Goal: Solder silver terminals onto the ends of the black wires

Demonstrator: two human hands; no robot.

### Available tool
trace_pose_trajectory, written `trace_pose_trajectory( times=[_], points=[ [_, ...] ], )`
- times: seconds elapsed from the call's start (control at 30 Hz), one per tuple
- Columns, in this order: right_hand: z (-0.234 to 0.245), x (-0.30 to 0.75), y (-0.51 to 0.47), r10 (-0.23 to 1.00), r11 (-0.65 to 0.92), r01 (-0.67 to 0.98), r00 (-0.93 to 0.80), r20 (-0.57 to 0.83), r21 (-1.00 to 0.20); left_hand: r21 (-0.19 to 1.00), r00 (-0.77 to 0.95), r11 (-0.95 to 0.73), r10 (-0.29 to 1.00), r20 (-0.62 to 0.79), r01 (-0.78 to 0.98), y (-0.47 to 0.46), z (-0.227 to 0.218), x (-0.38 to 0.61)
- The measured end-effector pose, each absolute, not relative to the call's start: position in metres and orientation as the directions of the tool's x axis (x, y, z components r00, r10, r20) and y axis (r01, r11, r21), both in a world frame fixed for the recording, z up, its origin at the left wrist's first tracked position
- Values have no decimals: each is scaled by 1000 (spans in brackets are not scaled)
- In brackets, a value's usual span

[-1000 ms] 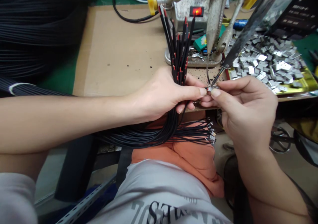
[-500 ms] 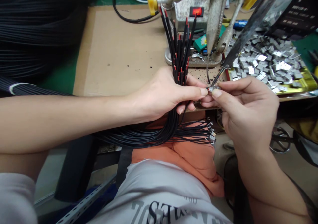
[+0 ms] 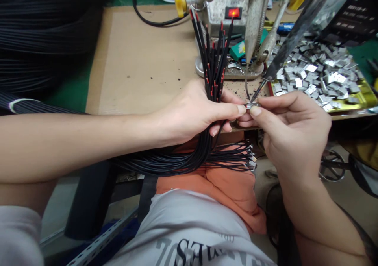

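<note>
My left hand (image 3: pixel 203 108) is closed round a bundle of black cables (image 3: pixel 217 61) whose red-tipped ends point up. Its thumb and forefinger also pinch one cable end toward the right. Between the thumb and fingers of my right hand (image 3: pixel 289 120) is a small silver metal connector (image 3: pixel 251 105), meeting that cable end. A soldering iron (image 3: pixel 261 87), mounted at a slant, reaches down with its tip at the connector. Beside it, a thin solder wire feed (image 3: pixel 247 81) comes down to the same spot. My fingers hide part of the joint.
A tray (image 3: pixel 358 104) heaped with loose silver connectors (image 3: pixel 321 75) stands at the right. Behind my hands is the soldering machine's base (image 3: pixel 227 75), with a lit red switch (image 3: pixel 234 12). Finished-looking cable ends with connectors (image 3: pixel 251 159) lie across my lap. More black cables (image 3: pixel 44 34) fill the left.
Both hands stay nearly still at the iron tip. The connector and fingers have shifted very slightly left; the cable bundle remains in my left hand.
</note>
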State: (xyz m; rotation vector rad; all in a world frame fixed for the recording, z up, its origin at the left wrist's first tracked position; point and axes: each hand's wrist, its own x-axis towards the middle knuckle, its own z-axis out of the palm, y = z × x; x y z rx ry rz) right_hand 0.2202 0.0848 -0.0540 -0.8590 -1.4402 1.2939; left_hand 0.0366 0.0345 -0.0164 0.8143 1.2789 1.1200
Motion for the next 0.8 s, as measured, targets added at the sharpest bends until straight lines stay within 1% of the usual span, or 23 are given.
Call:
trace_pose_trajectory(
  times=[0.2, 0.4, 0.57, 0.7, 0.8],
  points=[
    [-54, 222, 83, 946, 161, -96, -270, 182, -982, 942, -59, 283, 953, -297, -181, 34, -18, 37],
    [-55, 221, 84, 939, 195, -87, -270, 211, -977, 950, -28, 270, 960, -277, -157, 34, -20, 34],
    [-54, 222, 83, 940, 200, -52, -270, 207, -978, 956, -8, 230, 972, -235, -185, 35, -22, 34],
    [-54, 223, 83, 940, 179, -95, -277, 199, -979, 957, 2, 221, 974, -225, -189, 35, -24, 34],
    [-54, 222, 84, 945, 169, -86, -269, 186, -982, 959, 2, 222, 974, -226, -178, 35, -25, 34]
  ],
)
